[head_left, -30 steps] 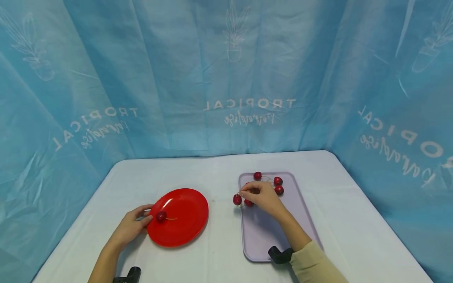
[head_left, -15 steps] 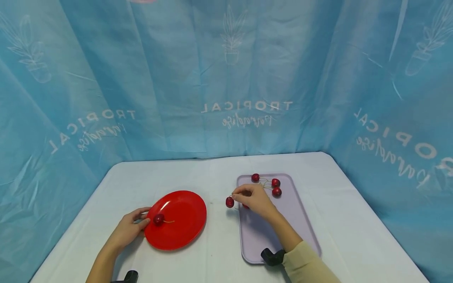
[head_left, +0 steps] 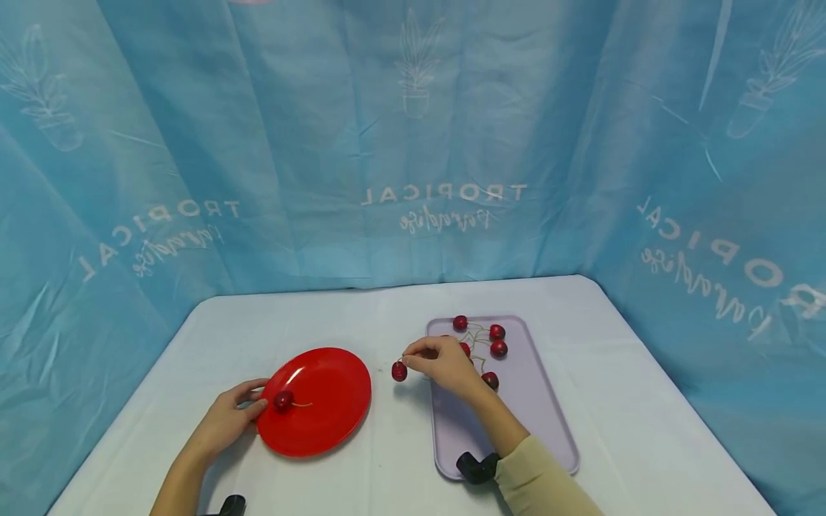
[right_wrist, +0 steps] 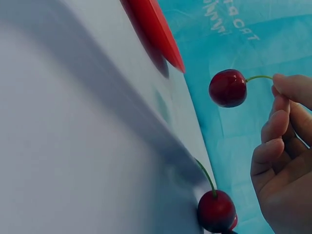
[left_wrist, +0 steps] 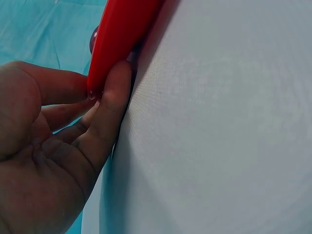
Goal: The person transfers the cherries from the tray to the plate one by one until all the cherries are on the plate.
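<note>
White-clothed table (head_left: 387,315), blue curtain behind | right hand (head_left: 445,365) pinches cherry (head_left: 399,371) by its stem, now carried left off lilac tray (head_left: 542,408) toward red plate (head_left: 335,423) | left hand (head_left: 226,423) still grips plate rim, one cherry on it (head_left: 282,400).

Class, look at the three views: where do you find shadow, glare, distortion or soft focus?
Head view: wide-angle bending of the backdrop edges, a pale glare streak on the red plate, even soft light. Left wrist view: the left hand looms large and soft, with a shadow beside it. Right wrist view: the held cherry is sharp with a small highlight; the table lies in dim shadow.
</note>
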The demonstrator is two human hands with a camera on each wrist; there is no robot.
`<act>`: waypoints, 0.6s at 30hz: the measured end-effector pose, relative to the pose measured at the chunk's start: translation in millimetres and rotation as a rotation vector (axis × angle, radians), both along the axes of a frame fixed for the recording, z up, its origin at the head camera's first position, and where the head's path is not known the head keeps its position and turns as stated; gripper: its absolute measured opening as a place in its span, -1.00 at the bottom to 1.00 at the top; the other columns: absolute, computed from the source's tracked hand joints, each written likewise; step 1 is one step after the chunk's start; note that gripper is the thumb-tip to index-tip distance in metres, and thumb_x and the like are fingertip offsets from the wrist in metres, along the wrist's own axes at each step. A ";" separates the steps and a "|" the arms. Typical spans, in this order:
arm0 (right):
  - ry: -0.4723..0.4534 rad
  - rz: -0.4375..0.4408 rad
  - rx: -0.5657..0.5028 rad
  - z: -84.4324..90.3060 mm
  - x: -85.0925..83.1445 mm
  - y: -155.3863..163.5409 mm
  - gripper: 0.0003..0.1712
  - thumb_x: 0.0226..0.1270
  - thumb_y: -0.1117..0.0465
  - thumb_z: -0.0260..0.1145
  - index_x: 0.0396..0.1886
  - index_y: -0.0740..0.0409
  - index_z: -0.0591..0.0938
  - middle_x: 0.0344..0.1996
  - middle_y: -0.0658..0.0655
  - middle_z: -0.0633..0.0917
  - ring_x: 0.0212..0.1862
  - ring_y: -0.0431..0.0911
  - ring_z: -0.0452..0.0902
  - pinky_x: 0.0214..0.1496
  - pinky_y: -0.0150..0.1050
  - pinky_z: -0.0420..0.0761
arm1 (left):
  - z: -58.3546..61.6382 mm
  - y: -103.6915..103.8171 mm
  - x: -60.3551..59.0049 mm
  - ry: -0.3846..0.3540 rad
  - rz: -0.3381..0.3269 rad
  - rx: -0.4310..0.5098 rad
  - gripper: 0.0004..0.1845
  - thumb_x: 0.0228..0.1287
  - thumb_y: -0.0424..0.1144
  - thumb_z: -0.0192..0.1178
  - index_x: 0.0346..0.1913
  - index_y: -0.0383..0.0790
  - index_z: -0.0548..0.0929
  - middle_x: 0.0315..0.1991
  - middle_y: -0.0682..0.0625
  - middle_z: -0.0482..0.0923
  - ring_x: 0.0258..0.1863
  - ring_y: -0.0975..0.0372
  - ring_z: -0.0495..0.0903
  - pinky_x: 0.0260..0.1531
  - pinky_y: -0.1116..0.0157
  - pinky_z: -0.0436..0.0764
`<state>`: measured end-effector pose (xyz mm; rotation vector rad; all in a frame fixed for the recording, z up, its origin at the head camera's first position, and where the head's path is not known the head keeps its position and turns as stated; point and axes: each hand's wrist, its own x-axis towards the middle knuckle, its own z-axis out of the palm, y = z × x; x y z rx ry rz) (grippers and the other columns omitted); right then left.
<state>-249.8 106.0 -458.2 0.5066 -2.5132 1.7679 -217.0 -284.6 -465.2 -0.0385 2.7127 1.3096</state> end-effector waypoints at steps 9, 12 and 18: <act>-0.027 0.005 -0.034 2.4 -1.9 -7.9 -0.87 0.19 0.01 0.42 -0.32 -0.09 0.75 -0.38 -0.06 0.71 -0.34 -0.06 0.52 -0.32 -0.19 0.58 | -1.2 0.8 -1.9 -0.002 0.004 0.019 -0.44 0.31 -0.26 0.19 0.31 -0.37 0.34 0.08 -0.35 0.45 -0.15 0.06 0.59 -0.23 0.17 0.68; -0.031 0.016 -0.038 1.3 -2.0 -10.9 -0.85 0.18 0.00 0.43 -0.31 -0.10 0.75 -0.39 -0.06 0.71 -0.33 -0.06 0.53 -0.30 -0.18 0.59 | -1.8 1.3 -2.0 -0.011 0.008 0.029 -0.44 0.29 -0.27 0.20 0.31 -0.36 0.35 0.08 -0.34 0.45 -0.17 0.06 0.60 -0.24 0.18 0.68; -0.017 0.039 -0.027 -1.2 -2.8 -19.9 -0.85 0.19 -0.01 0.42 -0.30 -0.10 0.76 -0.41 -0.06 0.70 -0.33 -0.05 0.53 -0.30 -0.19 0.60 | -2.3 0.6 -0.8 -0.013 0.011 0.028 -0.45 0.31 -0.28 0.18 0.31 -0.37 0.34 0.09 -0.36 0.45 -0.13 0.03 0.60 -0.23 0.17 0.68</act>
